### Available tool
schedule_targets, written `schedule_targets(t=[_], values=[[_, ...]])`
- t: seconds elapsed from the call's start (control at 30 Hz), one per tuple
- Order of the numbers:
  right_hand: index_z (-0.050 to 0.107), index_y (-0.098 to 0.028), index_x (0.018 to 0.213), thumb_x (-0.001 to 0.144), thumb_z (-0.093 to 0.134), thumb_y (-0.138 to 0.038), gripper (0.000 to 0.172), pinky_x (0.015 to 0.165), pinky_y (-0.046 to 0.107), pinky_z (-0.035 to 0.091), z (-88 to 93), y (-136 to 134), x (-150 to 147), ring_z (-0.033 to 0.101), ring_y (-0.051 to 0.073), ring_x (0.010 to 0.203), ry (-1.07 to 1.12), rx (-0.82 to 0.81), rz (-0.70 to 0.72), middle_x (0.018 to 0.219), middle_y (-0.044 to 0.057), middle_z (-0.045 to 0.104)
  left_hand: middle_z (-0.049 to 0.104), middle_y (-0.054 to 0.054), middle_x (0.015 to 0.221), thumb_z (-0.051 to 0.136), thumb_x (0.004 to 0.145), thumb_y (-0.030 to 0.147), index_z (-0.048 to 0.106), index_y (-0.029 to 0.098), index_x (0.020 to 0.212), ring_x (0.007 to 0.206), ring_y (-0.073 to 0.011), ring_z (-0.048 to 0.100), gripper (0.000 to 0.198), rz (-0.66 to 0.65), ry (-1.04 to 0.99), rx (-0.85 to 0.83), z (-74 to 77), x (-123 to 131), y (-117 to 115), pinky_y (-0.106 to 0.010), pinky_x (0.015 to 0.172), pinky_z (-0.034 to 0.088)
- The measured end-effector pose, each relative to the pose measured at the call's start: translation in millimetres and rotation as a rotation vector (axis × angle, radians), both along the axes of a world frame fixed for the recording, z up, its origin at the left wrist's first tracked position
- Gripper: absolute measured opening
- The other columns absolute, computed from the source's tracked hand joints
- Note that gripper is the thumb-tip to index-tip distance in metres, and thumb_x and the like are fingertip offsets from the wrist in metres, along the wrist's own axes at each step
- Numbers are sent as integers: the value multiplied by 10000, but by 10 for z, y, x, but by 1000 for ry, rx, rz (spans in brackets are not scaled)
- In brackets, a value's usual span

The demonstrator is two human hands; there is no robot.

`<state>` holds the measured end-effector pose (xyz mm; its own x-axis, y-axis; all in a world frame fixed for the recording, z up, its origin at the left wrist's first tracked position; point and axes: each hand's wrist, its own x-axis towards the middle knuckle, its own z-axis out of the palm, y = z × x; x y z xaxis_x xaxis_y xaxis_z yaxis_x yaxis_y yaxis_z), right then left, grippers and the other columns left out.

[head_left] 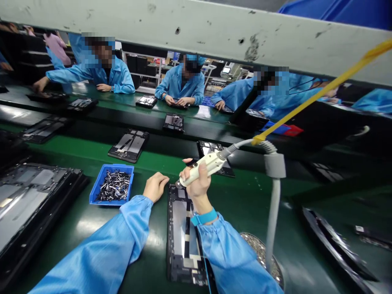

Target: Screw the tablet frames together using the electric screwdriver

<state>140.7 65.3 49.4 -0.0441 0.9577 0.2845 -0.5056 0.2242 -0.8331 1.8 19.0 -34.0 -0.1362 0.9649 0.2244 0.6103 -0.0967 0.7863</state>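
My right hand is wrapped round a white electric screwdriver, which hangs from a yellow strap. The tool's tip points down and left at the top edge of an opened tablet. This tablet lies lengthwise in front of me, its grey inner plate and dark ribbon cable showing, partly covered by my right forearm. At its top left corner is my left hand, fingers pressed together; whether anything is between them is hidden. A blue tray full of small black and silver parts stands left of that hand.
Stacked tablet bodies fill the left side. A round dish of tiny metal pieces sits beside my right sleeve, near a grey cable. More opened tablets lie across the bench. Co-workers in blue sit opposite, under a pale beam.
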Motion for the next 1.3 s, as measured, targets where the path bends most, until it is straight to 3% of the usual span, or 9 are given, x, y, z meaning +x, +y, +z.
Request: schedule_targets(t=[0.17,0.3,0.43,0.63,0.8,1.3], values=[[690,-191,808,757,711,-787,599,429,280,434,8,-21,-18,421,113,341,24,-20,13,410,-77,466,706,-71,965,686,951,313,764,179,1142,699,-137,612,246,-165,-61,206,-72,60,-232,-262,723,549],[703,-181,802,747,726,-782,604,420,270,422,14,-49,-33,414,106,335,28,-41,40,402,-73,467,712,-81,928,613,1005,352,780,179,1033,734,-152,642,242,-177,-47,274,-104,108,-226,-272,746,563],[706,-178,814,772,709,-773,596,414,272,420,1,-61,-37,415,110,332,18,-32,50,401,-73,461,718,-90,914,546,1034,360,790,197,962,849,-182,684,301,-180,-25,284,-95,109,-195,-284,818,567],[695,-184,830,807,675,-776,592,414,278,427,-17,-63,-37,414,113,336,-5,-8,43,409,-76,450,715,-66,885,615,1009,353,780,191,1013,686,-142,618,231,-193,36,277,-99,110,-215,-249,689,526],[694,-187,823,801,681,-776,590,404,271,413,-7,-69,-30,405,109,332,-6,4,59,409,-73,454,730,-77,857,560,1042,317,790,178,962,780,-174,679,281,-178,73,331,-131,116,-199,-265,754,534],[705,-190,870,841,681,-743,554,429,283,429,-65,-60,5,428,117,367,0,33,82,440,-63,456,736,-82,880,496,1069,375,792,186,1000,815,-186,686,359,-192,120,295,-183,123,-188,-284,781,549]])
